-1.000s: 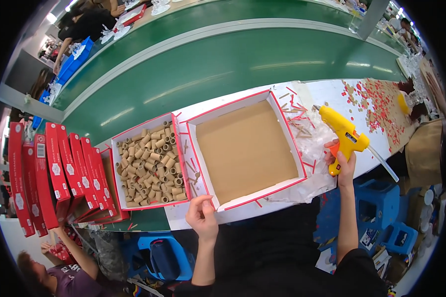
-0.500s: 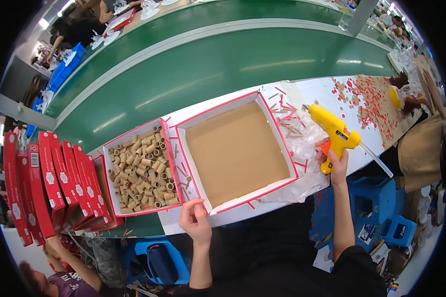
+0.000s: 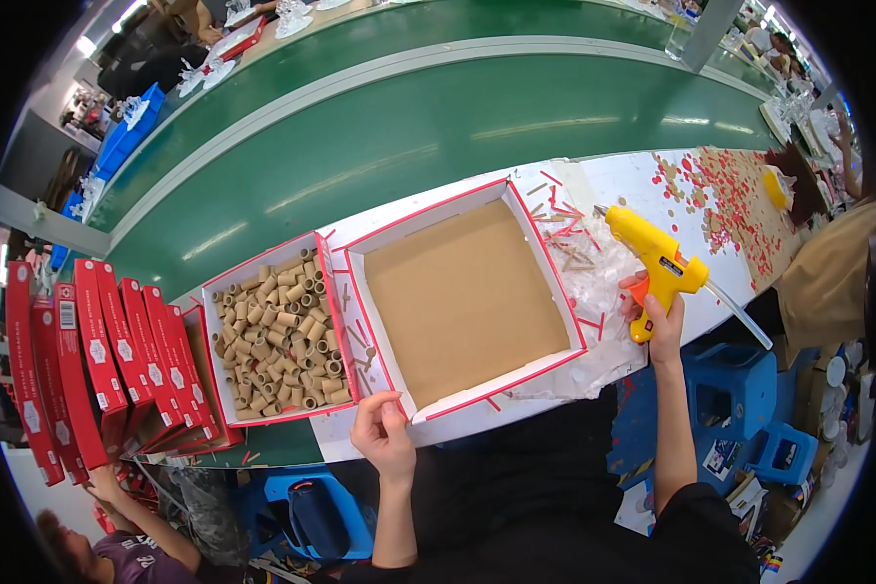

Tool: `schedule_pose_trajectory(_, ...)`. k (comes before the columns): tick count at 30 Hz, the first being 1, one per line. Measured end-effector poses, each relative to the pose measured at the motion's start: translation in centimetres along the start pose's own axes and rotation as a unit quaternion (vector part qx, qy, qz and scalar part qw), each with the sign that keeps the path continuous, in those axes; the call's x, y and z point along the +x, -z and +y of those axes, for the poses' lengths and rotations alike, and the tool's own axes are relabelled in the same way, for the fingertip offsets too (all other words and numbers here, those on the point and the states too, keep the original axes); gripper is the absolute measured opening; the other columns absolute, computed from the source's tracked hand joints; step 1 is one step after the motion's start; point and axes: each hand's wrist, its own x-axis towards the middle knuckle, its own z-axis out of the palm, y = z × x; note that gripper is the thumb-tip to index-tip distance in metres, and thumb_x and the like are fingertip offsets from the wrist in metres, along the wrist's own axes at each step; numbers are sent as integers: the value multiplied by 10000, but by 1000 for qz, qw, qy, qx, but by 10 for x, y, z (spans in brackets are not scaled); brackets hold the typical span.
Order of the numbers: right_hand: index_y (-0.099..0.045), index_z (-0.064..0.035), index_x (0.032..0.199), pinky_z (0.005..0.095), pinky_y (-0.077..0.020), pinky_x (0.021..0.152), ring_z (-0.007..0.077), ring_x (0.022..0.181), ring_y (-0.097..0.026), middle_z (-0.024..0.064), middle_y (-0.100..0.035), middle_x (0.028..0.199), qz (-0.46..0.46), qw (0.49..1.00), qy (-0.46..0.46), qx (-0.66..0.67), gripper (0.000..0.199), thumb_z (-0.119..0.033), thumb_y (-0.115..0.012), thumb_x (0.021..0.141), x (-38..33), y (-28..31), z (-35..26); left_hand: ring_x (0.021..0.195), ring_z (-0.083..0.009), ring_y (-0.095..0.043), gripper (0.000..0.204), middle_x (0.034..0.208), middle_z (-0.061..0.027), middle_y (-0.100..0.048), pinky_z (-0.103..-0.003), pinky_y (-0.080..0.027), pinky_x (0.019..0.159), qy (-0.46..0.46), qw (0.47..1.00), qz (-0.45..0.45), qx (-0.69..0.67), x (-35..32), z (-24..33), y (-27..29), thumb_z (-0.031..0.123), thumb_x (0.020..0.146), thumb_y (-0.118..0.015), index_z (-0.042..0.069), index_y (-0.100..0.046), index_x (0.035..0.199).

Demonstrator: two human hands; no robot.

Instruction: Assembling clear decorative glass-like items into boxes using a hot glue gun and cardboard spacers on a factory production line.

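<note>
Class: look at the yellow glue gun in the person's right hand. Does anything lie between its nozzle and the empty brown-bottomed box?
Only the box's near white wall. The glue gun in the right hand points its nozzle over scattered red strips beside that wall.

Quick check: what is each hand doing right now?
Left hand: closed on the near rim of the empty box.
Right hand: closed around the yellow glue gun.

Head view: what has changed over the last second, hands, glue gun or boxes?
Little has visibly moved. The right hand still grips the yellow glue gun to the right of the empty box, nozzle toward it. The left hand stays at that box's near left corner. The box of cardboard tubes sits beside it as before. The small shift across the picture looks like head motion.
</note>
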Motion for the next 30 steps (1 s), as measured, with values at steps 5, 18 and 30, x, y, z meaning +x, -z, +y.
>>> schedule_pose_trajectory(5, -508, 9, 1144, 210, -491, 599, 103, 679, -609, 136, -670, 991, -6, 1000, 0, -1, 367, -271, -526, 907, 2, 0, 0, 457, -3, -297, 127, 549, 74, -372, -204, -191, 427, -1, 1000, -2, -6, 2, 0, -1, 82, 948, -486, 8, -581, 908)
schedule_pose_trajectory(18, -514, 6, 1136, 211, -488, 598, 100, 674, -606, 131, -670, 986, -3, 1000, -2, -1, 354, -262, -525, 905, 0, -1, 1, 460, -6, -307, 134, 550, 74, -375, -203, -193, 429, 7, 1000, -1, -6, 0, 0, 1, 100, 953, -488, 12, -581, 911)
schedule_pose_trajectory(30, -524, 9, 1120, 218, -485, 595, 104, 662, -601, 136, -672, 979, -1, 1000, 0, -4, 342, -257, -522, 905, 0, -4, 1, 455, -5, -304, 130, 549, 74, -374, -201, -191, 428, 7, 1000, -3, -3, 0, -2, 2, 97, 954, -488, 16, -580, 910)
